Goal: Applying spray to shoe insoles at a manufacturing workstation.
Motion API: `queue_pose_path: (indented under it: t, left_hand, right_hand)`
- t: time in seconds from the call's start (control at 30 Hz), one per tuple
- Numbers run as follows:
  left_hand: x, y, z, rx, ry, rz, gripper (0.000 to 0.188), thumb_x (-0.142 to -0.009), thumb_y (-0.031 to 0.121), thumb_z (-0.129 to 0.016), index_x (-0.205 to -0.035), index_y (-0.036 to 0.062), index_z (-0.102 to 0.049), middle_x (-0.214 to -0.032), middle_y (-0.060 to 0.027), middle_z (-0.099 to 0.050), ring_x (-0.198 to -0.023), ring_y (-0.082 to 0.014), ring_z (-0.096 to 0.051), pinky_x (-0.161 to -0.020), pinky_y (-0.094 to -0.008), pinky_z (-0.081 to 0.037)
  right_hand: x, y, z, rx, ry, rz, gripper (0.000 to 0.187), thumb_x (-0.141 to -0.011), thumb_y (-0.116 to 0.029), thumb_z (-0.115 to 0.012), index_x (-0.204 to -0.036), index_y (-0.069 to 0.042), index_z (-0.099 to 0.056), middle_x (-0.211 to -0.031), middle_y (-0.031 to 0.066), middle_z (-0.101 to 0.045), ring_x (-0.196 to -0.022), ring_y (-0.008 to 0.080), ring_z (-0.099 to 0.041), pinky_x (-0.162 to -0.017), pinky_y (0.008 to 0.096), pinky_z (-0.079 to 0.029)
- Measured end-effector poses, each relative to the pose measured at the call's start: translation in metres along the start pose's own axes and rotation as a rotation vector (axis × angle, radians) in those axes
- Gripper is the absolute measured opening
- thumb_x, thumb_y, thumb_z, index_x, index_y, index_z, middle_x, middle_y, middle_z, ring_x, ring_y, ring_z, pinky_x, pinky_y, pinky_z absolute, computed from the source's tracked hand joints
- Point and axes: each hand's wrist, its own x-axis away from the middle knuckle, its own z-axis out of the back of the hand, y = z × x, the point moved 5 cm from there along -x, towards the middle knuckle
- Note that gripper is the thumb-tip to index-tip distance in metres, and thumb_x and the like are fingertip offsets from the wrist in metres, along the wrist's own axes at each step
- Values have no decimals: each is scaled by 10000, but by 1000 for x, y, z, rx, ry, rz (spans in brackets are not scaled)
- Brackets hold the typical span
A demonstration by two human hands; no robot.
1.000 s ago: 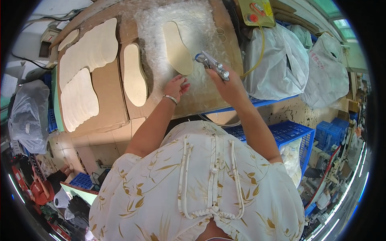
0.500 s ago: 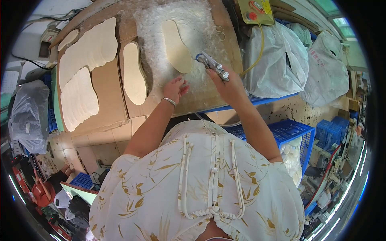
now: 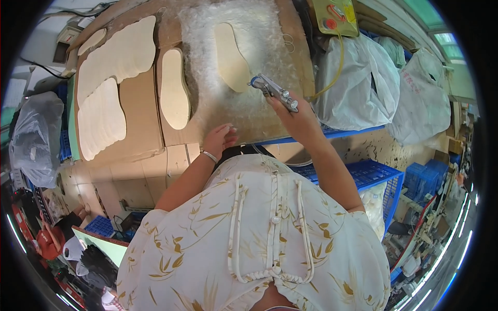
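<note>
My right hand (image 3: 300, 120) is wrapped round a silver spray gun (image 3: 275, 92), whose nozzle points left toward a cream insole (image 3: 230, 58). That insole lies singly on a board matted with white, stringy residue (image 3: 202, 39), its lower end close to the nozzle. My left hand (image 3: 220, 140) hovers by the table's near edge, below the insole, with loosely bent fingers slightly apart and nothing visible in them. To the left, a stack of insoles (image 3: 175, 90) rests on cardboard. Farther left, overlapping rows of insoles (image 3: 111, 59) are fanned out.
At the back right stands a yellowish container (image 3: 334, 23) with a yellow hose (image 3: 340, 62). White plastic bags (image 3: 358, 83) fill the right side. A blue crate (image 3: 371, 179) sits below my right forearm; a grey plastic bag (image 3: 39, 137) is at far left.
My left hand has drawn back from beside the insole toward the table's near edge. The spray gun, in my right hand, has shifted slightly closer to the insole's lower end.
</note>
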Motion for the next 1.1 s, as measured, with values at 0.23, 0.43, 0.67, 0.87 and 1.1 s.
queue_pose_path:
  t: [0.23, 0.43, 0.67, 0.87, 1.1]
  left_hand:
    - [6, -16, 10, 25, 48, 2, 285, -946, 218, -523, -1202, 101, -561, -1035, -45, -630, -852, -184, -637, -707, -284, -536]
    - [8, -23, 7, 73, 85, -25, 269, -946, 213, -522, -1188, 106, -568, -1032, -38, -635, -844, -180, -637, -697, -280, -533]
    - [10, -30, 3, 122, 105, -54, 262, -935, 197, -530, -1174, 99, -570, -1025, -37, -639, -826, -178, -636, -688, -281, -527]
    - [12, -33, 3, 144, 108, -74, 261, -924, 193, -541, -1165, 99, -572, -1017, -40, -640, -808, -182, -636, -679, -278, -522]
    - [14, -31, 4, 152, 109, -83, 259, -922, 188, -545, -1164, 101, -577, -1007, -36, -641, -795, -179, -638, -669, -274, -526]
  right_hand:
    - [1, 8, 3, 5, 12, -4, 337, -882, -328, -632, -839, 3, -588, -576, 125, -514, -515, 244, -462, -515, 369, -383]
    - [0, 22, 9, 47, -14, -28, 374, -882, -361, -616, -836, 9, -584, -588, 137, -524, -531, 264, -477, -539, 367, -403]
    - [3, 10, 5, -3, -78, -19, 385, -883, -368, -607, -925, 15, -617, -614, 143, -557, -563, 277, -526, -563, 371, -420]
    - [7, 8, 8, 44, -96, 2, 402, -882, -382, -602, -940, 15, -618, -639, 156, -573, -595, 288, -556, -576, 378, -427]
    - [9, 20, 15, 71, -61, -44, 412, -877, -400, -601, -939, 7, -618, -655, 161, -585, -612, 299, -577, -587, 382, -435]
